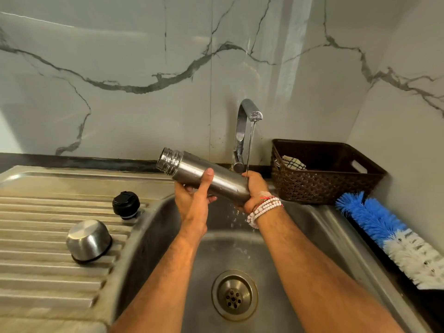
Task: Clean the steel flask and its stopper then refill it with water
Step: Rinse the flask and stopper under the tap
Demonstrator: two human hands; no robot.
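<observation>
Both hands grip the steel flask over the sink, left hand wrapped mid-body, right hand round the base under the running tap, likely rinsing the outside, stopper and cup parked on the drainboard.

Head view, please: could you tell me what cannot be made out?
Flask interior: head view, mouth turned away leftward.
Flask base: head view, right hand wraps it.
Basket contents: head view, its wall hides all but a checked cloth.
Brush handle: head view, cut off by right edge.
</observation>
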